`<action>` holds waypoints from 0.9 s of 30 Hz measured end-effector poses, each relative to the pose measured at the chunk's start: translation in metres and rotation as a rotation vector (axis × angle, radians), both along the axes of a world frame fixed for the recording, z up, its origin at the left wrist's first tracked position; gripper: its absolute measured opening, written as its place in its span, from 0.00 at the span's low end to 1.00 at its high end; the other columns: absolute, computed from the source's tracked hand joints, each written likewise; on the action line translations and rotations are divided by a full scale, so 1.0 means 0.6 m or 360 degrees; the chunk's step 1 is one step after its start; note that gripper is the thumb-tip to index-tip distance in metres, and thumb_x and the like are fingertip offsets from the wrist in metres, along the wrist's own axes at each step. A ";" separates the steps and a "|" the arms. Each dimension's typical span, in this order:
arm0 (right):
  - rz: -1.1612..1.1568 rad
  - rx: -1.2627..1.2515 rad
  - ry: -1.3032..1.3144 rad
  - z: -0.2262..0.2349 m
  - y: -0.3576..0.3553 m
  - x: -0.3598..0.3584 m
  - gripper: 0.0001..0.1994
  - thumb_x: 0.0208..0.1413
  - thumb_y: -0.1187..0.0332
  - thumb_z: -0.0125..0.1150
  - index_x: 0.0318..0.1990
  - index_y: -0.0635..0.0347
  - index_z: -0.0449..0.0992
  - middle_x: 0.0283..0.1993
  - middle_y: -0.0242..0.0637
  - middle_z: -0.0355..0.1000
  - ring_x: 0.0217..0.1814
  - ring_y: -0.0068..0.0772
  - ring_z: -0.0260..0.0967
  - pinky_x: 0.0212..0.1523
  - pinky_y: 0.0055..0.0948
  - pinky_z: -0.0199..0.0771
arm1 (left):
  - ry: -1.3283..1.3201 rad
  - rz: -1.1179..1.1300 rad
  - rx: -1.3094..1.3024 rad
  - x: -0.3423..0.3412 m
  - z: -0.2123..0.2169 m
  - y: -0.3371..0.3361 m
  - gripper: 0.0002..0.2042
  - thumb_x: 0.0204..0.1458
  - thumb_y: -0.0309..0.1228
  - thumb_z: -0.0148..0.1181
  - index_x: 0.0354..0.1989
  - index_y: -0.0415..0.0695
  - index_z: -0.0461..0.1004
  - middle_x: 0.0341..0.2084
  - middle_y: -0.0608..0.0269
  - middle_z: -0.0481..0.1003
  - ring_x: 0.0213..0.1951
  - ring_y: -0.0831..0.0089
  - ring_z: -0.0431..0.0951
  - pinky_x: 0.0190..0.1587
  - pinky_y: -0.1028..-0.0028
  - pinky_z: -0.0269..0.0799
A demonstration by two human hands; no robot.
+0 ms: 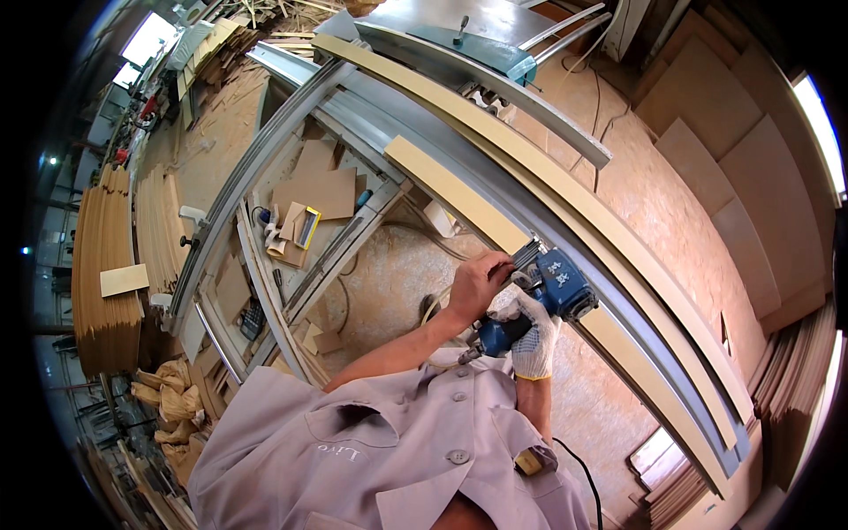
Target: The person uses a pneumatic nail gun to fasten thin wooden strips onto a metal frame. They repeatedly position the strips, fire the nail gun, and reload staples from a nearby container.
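Sawdust is covering the workshop floor below the saw table. Your gloved right hand is gripping the blue power tool; your bare left hand is pressing the pale wood strip at its near end. Most of the strip is lying untouched.

We count two hands, left bare and right gloved, one blue nail gun, and two long pale strips on the counter.
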State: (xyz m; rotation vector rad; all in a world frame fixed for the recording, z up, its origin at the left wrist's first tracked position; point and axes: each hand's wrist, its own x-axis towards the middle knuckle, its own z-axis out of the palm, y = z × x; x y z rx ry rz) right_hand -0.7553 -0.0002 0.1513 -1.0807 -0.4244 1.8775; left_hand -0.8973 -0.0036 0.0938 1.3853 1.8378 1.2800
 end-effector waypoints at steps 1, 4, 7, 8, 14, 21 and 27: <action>-0.0008 0.0019 0.0016 0.006 0.002 0.003 0.11 0.58 0.75 0.65 0.48 0.68 0.78 0.28 0.34 0.73 0.27 0.29 0.73 0.32 0.28 0.77 | 0.0148 -0.0036 0.0039 0.003 0.002 0.000 0.08 0.58 0.22 0.66 0.45 0.38 0.81 0.39 0.53 0.84 0.42 0.57 0.86 0.43 0.69 0.81; 0.0018 0.0018 0.0014 0.000 0.006 0.015 0.13 0.58 0.74 0.64 0.50 0.67 0.78 0.30 0.34 0.75 0.27 0.27 0.70 0.31 0.26 0.73 | 0.0321 -0.0071 0.0263 0.015 0.009 -0.002 0.11 0.58 0.22 0.64 0.49 0.38 0.81 0.47 0.50 0.83 0.47 0.51 0.84 0.48 0.66 0.81; 0.0105 -0.0022 0.0290 -0.035 0.007 0.033 0.18 0.58 0.72 0.62 0.56 0.67 0.75 0.30 0.33 0.74 0.24 0.24 0.62 0.29 0.26 0.67 | 0.0457 -0.0180 0.0321 0.012 0.019 -0.010 0.17 0.58 0.20 0.63 0.56 0.37 0.78 0.56 0.47 0.79 0.51 0.50 0.83 0.52 0.63 0.81; 0.0142 -0.0036 0.0430 -0.046 0.008 0.038 0.20 0.58 0.71 0.61 0.58 0.67 0.74 0.30 0.33 0.73 0.24 0.24 0.59 0.29 0.25 0.65 | 0.0512 -0.0230 0.0301 0.010 0.028 -0.014 0.18 0.58 0.20 0.62 0.58 0.36 0.77 0.59 0.46 0.77 0.53 0.50 0.82 0.53 0.63 0.81; 0.0103 -0.0092 0.1570 -0.136 0.027 0.051 0.31 0.54 0.75 0.60 0.68 0.66 0.65 0.57 0.44 0.76 0.24 0.21 0.58 0.29 0.27 0.67 | 0.1109 -0.0585 0.0158 0.004 0.108 -0.024 0.25 0.61 0.23 0.53 0.68 0.29 0.66 0.72 0.45 0.63 0.70 0.52 0.67 0.70 0.62 0.67; 0.0066 -0.0101 0.1414 -0.131 0.015 0.026 0.29 0.57 0.72 0.60 0.68 0.64 0.66 0.41 0.37 0.74 0.25 0.21 0.57 0.31 0.24 0.67 | 0.1264 -0.0569 0.0034 -0.020 0.072 -0.031 0.28 0.61 0.26 0.55 0.70 0.29 0.64 0.71 0.43 0.63 0.70 0.54 0.67 0.71 0.63 0.65; 0.0045 -0.0046 0.1245 -0.128 0.003 0.015 0.32 0.56 0.74 0.60 0.70 0.63 0.64 0.59 0.41 0.76 0.26 0.21 0.60 0.31 0.27 0.69 | 0.1133 -0.0575 -0.0008 -0.032 0.054 -0.033 0.31 0.59 0.27 0.59 0.71 0.29 0.62 0.73 0.46 0.61 0.68 0.54 0.69 0.70 0.64 0.67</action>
